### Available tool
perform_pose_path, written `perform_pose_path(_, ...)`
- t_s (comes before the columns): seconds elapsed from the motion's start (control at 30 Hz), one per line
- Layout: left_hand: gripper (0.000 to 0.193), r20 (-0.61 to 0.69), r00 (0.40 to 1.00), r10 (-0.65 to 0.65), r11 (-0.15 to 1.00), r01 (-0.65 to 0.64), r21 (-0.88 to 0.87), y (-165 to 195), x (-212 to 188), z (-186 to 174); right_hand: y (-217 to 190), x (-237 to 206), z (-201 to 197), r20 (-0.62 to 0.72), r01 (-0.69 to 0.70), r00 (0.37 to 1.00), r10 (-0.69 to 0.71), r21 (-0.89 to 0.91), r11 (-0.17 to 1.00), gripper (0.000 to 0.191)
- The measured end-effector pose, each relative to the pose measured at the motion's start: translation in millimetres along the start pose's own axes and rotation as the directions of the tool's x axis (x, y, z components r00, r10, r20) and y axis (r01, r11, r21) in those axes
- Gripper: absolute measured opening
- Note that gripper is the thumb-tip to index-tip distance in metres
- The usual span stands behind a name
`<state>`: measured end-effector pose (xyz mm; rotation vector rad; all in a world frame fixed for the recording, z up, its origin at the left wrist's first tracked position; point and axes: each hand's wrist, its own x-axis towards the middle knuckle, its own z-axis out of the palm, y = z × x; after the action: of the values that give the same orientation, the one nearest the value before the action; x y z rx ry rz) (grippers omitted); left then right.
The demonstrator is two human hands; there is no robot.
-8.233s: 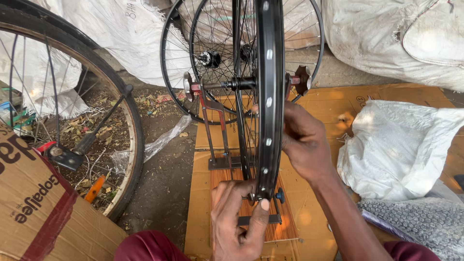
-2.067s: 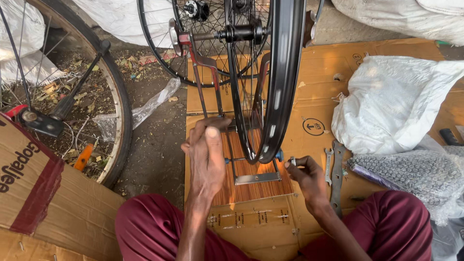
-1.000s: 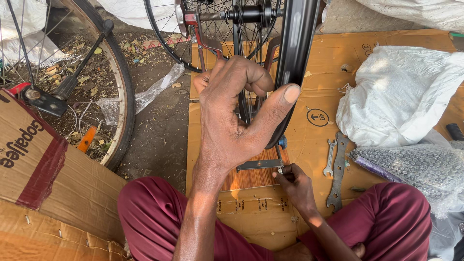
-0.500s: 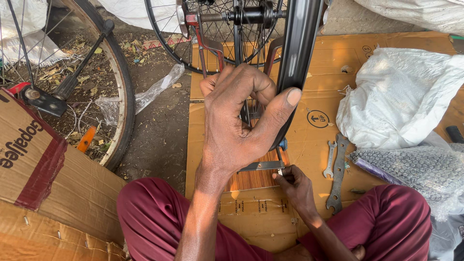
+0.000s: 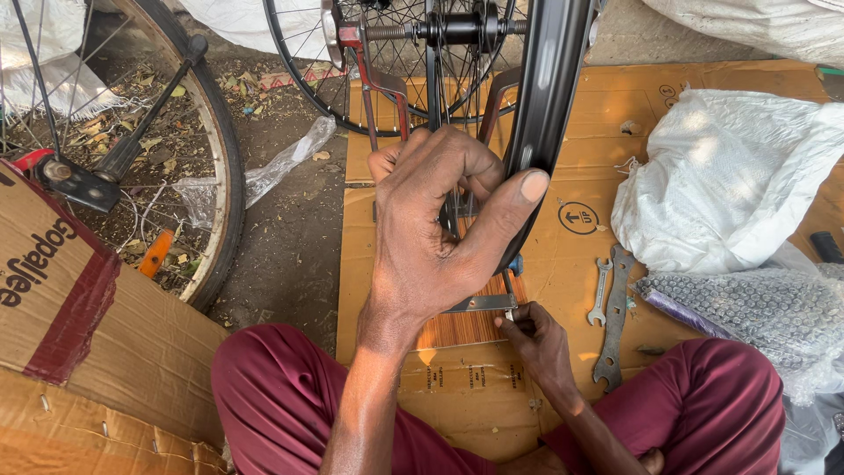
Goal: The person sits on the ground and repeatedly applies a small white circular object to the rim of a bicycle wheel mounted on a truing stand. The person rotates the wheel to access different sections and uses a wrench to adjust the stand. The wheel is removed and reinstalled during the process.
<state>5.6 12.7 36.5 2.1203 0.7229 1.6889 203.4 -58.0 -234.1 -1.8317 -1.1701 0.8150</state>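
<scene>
Black rim [image 5: 547,105] is being trued: left hand [image 5: 435,229] is gripping it, right hand [image 5: 536,339] pinching something small at six o'clock; next, a fine spoke adjustment.

A single head-worn camera looks steeply down and forward from close above the black bicycle rim [image 5: 545,132]. The wearer's maroon-clad knees [image 5: 703,405] fill the bottom edge below the rim, and cardboard flooring [image 5: 633,167] lies behind it.
</scene>
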Motion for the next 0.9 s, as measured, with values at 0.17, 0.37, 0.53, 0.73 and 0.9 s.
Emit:
perform_pose_path(0.17, 0.038, -0.054, 0.975, -0.214, 0.969, 0.205, -0.139, -25, -23, -4, 1, 0, 0, -0.002, 0.018, 1.000, -0.018, 0.028, 0.999, 0.026)
perform_pose_path(0.37, 0.067, -0.004, 0.684, -0.730, 0.629, 0.674, 0.387, -72, -74, -9, 1, -3, -1, -0.002, 0.004, 1.000, -0.004, 0.015, 1.000, 0.027)
perform_pose_path(0.53, 0.071, 0.088, 0.475, -0.876, 0.474, 0.811, 0.344, -85, -102, -14, 6, -1, 2, -0.013, 0.060, 0.998, -0.060, 0.009, 0.998, 0.031)
perform_pose_path(0.73, 0.077, -0.086, 0.645, -0.759, 0.634, 0.763, 0.127, -86, -101, -12, 9, 1, 3, -0.022, 0.081, 0.996, -0.081, 0.001, 0.997, 0.027)
perform_pose_path(0.9, 0.064, -0.161, 0.695, -0.701, 0.696, 0.716, 0.062, -79, -86, -14, 6, -1, 1, -0.015, 0.074, 0.997, -0.074, -0.009, 0.997, 0.025)
